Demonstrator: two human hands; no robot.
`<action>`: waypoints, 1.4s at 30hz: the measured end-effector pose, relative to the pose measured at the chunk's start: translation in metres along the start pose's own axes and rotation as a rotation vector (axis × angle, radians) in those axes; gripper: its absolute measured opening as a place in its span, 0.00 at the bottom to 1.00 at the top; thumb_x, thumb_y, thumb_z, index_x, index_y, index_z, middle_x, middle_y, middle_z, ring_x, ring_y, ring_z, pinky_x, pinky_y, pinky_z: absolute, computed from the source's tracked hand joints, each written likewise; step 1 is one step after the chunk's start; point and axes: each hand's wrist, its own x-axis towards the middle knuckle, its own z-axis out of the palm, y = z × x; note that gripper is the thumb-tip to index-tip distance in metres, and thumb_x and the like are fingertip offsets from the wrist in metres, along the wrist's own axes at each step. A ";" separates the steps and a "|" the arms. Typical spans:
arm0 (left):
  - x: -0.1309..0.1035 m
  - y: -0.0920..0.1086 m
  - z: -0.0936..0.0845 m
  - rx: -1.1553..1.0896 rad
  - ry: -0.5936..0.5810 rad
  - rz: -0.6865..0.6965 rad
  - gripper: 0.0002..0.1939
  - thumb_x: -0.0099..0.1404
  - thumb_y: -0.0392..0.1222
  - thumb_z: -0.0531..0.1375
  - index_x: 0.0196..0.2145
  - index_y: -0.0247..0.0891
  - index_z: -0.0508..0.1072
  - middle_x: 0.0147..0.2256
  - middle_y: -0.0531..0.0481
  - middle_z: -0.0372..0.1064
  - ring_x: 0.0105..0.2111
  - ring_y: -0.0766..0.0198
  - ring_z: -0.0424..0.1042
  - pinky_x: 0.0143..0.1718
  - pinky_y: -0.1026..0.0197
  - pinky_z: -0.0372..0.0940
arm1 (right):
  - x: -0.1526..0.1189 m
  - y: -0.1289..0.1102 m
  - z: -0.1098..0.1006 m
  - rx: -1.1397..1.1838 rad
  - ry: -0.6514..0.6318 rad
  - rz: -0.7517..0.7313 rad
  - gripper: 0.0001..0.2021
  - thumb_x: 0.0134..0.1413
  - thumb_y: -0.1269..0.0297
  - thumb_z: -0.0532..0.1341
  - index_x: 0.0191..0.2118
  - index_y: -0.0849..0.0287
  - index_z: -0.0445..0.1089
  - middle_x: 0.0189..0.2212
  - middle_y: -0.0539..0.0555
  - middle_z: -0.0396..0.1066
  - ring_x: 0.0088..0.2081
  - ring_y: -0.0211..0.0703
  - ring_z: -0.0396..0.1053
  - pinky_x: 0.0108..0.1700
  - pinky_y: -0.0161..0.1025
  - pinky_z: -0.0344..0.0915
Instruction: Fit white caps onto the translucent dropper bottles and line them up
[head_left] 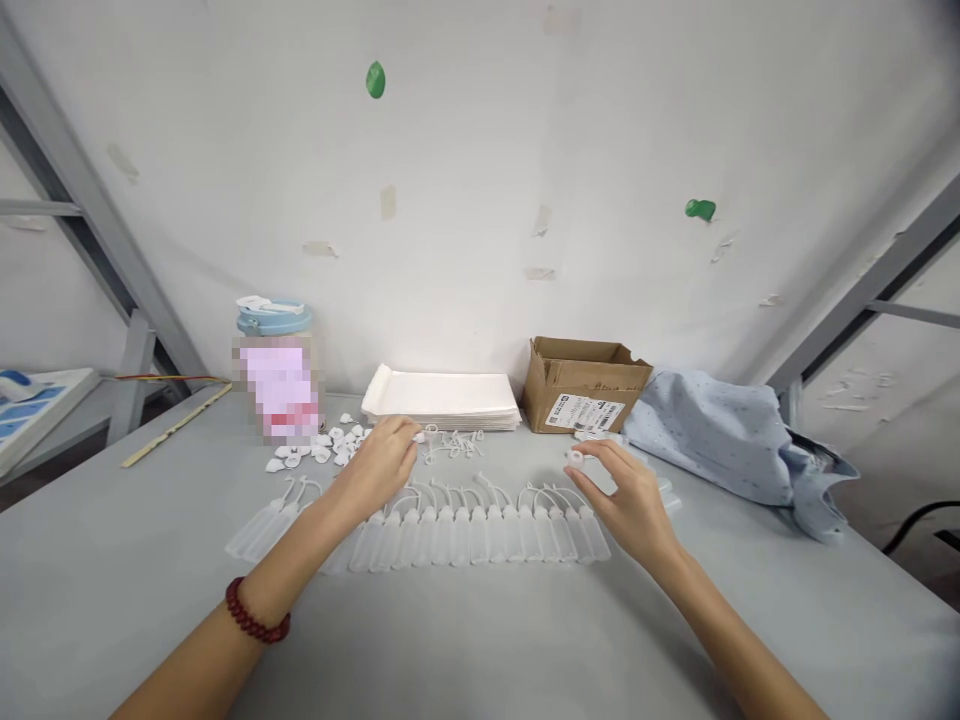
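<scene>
Between the thumb and forefinger of my right hand [626,495] is a small white cap [575,459]. My left hand [385,460] has its fingers pinched together beside some small white looped straps [457,444]; a small white piece shows at its fingertips. A row of translucent flat tubes with looped straps [480,535] lies across the table below both hands, partly hidden by my left forearm. Loose white caps [321,453] are scattered to the left of my left hand.
A stack of white envelopes [450,395] and an open cardboard box [585,390] stand at the wall. Left of them is a container with a blue lid [274,317]. Blue patterned cloth [712,435] lies on the right, and a yellowish strip [176,425] on the left.
</scene>
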 end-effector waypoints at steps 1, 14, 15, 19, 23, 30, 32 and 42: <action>0.000 0.000 -0.001 0.005 0.014 -0.002 0.14 0.64 0.36 0.46 0.39 0.36 0.71 0.40 0.41 0.68 0.44 0.50 0.66 0.47 0.47 0.64 | 0.000 0.001 0.000 -0.002 0.003 -0.002 0.08 0.59 0.59 0.55 0.39 0.56 0.67 0.37 0.58 0.72 0.42 0.50 0.71 0.43 0.45 0.66; -0.001 0.042 -0.009 -0.336 0.148 -0.162 0.11 0.64 0.42 0.52 0.38 0.37 0.71 0.39 0.44 0.72 0.40 0.57 0.71 0.42 0.54 0.68 | -0.003 -0.004 0.003 0.021 0.005 -0.062 0.05 0.59 0.65 0.57 0.39 0.57 0.67 0.36 0.58 0.72 0.39 0.49 0.72 0.41 0.43 0.68; -0.002 0.049 -0.009 -0.390 0.136 -0.195 0.10 0.64 0.44 0.53 0.36 0.36 0.71 0.36 0.45 0.73 0.36 0.58 0.73 0.38 0.57 0.70 | -0.004 -0.007 0.005 0.026 0.011 -0.082 0.05 0.59 0.65 0.57 0.40 0.57 0.67 0.36 0.58 0.72 0.39 0.49 0.72 0.40 0.43 0.69; -0.007 0.074 -0.008 -0.929 -0.012 -0.462 0.12 0.58 0.46 0.61 0.36 0.36 0.74 0.32 0.48 0.75 0.32 0.61 0.74 0.37 0.59 0.70 | -0.012 -0.027 0.018 0.072 0.037 -0.203 0.10 0.59 0.68 0.56 0.46 0.57 0.67 0.38 0.59 0.71 0.40 0.48 0.71 0.40 0.43 0.70; -0.013 0.090 -0.007 -1.352 -0.180 -0.631 0.13 0.52 0.44 0.67 0.35 0.37 0.77 0.32 0.48 0.74 0.34 0.62 0.73 0.44 0.57 0.66 | -0.023 -0.048 0.030 0.122 -0.005 -0.293 0.17 0.60 0.70 0.55 0.54 0.55 0.63 0.39 0.59 0.70 0.39 0.47 0.71 0.38 0.42 0.71; -0.016 0.102 -0.009 -1.398 -0.302 -0.682 0.10 0.54 0.43 0.66 0.33 0.35 0.78 0.25 0.52 0.71 0.30 0.66 0.68 0.42 0.61 0.63 | -0.029 -0.054 0.032 0.117 0.012 -0.384 0.19 0.60 0.72 0.55 0.57 0.57 0.60 0.38 0.61 0.69 0.37 0.46 0.70 0.35 0.42 0.71; -0.017 0.103 -0.010 -1.397 -0.321 -0.717 0.10 0.53 0.43 0.67 0.33 0.35 0.78 0.24 0.53 0.70 0.29 0.66 0.68 0.40 0.61 0.63 | -0.028 -0.054 0.030 0.107 0.020 -0.400 0.20 0.60 0.72 0.56 0.57 0.57 0.60 0.38 0.60 0.70 0.37 0.46 0.70 0.35 0.43 0.71; -0.022 0.106 -0.002 -1.445 -0.337 -0.755 0.10 0.54 0.43 0.67 0.32 0.35 0.76 0.22 0.55 0.70 0.24 0.71 0.67 0.32 0.66 0.62 | -0.027 -0.058 0.025 0.112 0.005 -0.384 0.17 0.60 0.70 0.57 0.54 0.61 0.59 0.32 0.57 0.72 0.31 0.44 0.65 0.31 0.40 0.68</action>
